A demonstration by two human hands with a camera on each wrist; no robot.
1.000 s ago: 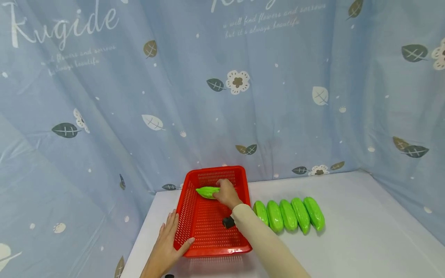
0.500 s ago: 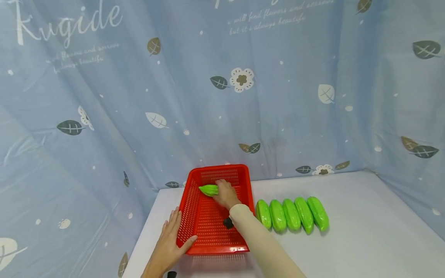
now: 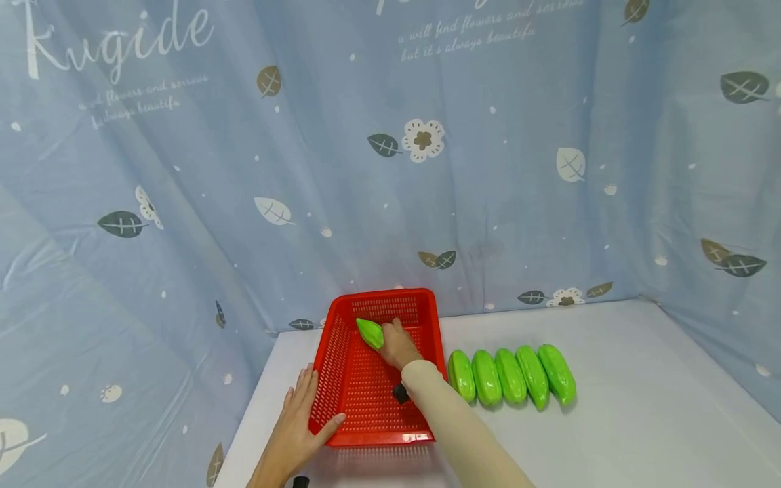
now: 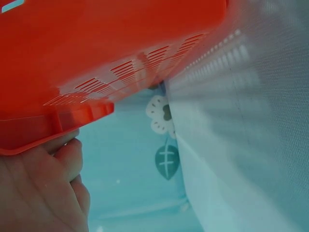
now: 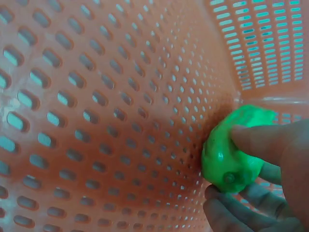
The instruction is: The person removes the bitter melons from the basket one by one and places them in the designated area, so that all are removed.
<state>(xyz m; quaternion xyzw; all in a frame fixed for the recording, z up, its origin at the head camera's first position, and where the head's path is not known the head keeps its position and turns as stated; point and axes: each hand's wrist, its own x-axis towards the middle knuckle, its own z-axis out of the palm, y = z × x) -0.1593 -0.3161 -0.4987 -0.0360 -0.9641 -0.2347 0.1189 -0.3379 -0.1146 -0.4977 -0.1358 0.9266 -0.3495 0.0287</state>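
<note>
A shiny green bitter melon [image 3: 369, 333] with a pointed tip is inside the red plastic basket [image 3: 342, 440], near its back left. My right hand [image 3: 399, 346] reaches in from the right and grips its near end. In the right wrist view the thumb [image 5: 260, 140] lies on top of the bitter melon [image 5: 227, 159], fingers below, close to the perforated basket wall. My left hand [image 3: 295, 420] rests on the basket's near left corner, fingers straight along the left rim, thumb out over the corner. The left wrist view shows that hand [image 4: 43, 188] right at the rim.
Several more green bitter melons [image 3: 511, 376] lie side by side in a row on the white table [image 3: 634, 386], right of the basket. A blue printed curtain [image 3: 342, 190] hangs close behind the basket and along both sides of the table.
In my right hand the bitter melon has turned from lying nearly crosswise to slanting, its pointed tip now toward the back of the basket. The left hand stays on the basket.
</note>
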